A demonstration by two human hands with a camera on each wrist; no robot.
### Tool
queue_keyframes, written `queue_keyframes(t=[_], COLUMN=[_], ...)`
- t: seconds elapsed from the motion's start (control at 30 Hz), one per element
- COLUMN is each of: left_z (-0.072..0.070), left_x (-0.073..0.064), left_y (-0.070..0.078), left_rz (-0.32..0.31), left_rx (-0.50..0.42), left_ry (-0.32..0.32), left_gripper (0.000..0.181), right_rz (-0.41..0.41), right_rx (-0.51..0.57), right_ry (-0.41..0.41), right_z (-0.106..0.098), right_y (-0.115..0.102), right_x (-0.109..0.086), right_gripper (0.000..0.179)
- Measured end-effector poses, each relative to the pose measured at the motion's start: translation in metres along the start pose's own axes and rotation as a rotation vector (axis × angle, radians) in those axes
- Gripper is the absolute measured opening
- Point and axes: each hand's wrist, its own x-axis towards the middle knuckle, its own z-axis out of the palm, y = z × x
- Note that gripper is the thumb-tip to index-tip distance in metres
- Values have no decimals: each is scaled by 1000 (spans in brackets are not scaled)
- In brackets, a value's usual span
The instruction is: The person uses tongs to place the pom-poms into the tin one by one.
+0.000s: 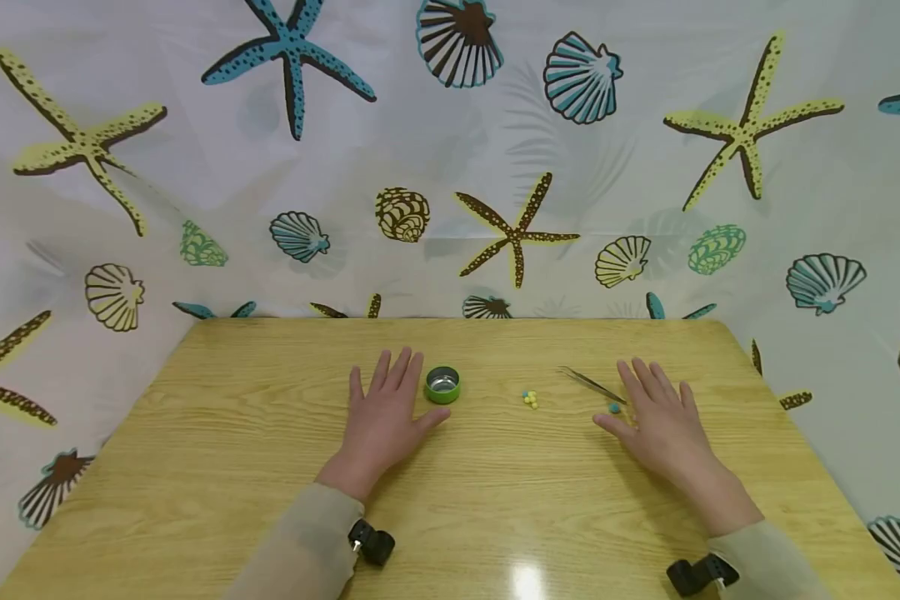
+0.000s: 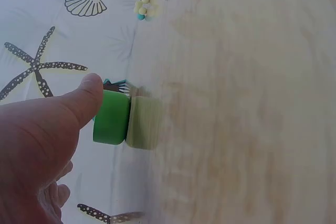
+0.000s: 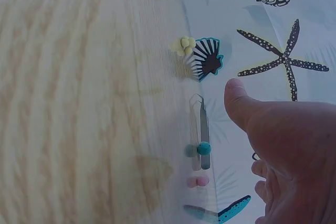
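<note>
My left hand (image 1: pixel 386 417) is spread palm-down over the wooden table, its fingers straight. Just beside its index finger and thumb stands a small round green tin (image 1: pixel 442 398) with a silvery inside and an open top. To the right, my right hand (image 1: pixel 663 429) is also spread, fingers straight, holding nothing. A pair of metal tweezers (image 1: pixel 592 384) with bent tips lies by its fingertips, tips pointing left. Close to the right thumb is a blue ball (image 1: pixel 614 408). A pink ball (image 3: pixel 202 181) shows beyond it in the right wrist view. Between the hands sits a cluster of small yellow balls (image 1: pixel 531 400) with a blue one.
The wooden table (image 1: pixel 480 492) ends at the back against a white cloth (image 1: pixel 390 275) printed with starfish and shells, which also hangs at both sides. Each wrist bears a small black camera, the left one (image 1: pixel 373 543) by the sleeve cuff.
</note>
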Motion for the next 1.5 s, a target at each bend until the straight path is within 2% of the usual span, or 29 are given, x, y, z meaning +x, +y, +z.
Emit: queue_keyframes(t=[0.6, 0.87, 1.5], left_z=[18, 20, 26], left_x=[19, 23, 31], left_y=[4, 4, 6], left_rz=[-50, -58, -83], left_rx=[-96, -184, -278], left_ry=[-33, -33, -19], left_gripper=[100, 97, 92], right_rz=[1, -2, 8], right_rx=[-11, -34, -28], right_ry=[1, 4, 23], right_z=[4, 8, 7], right_y=[5, 8, 8], right_x=[9, 15, 34], right_gripper=[92, 89, 83])
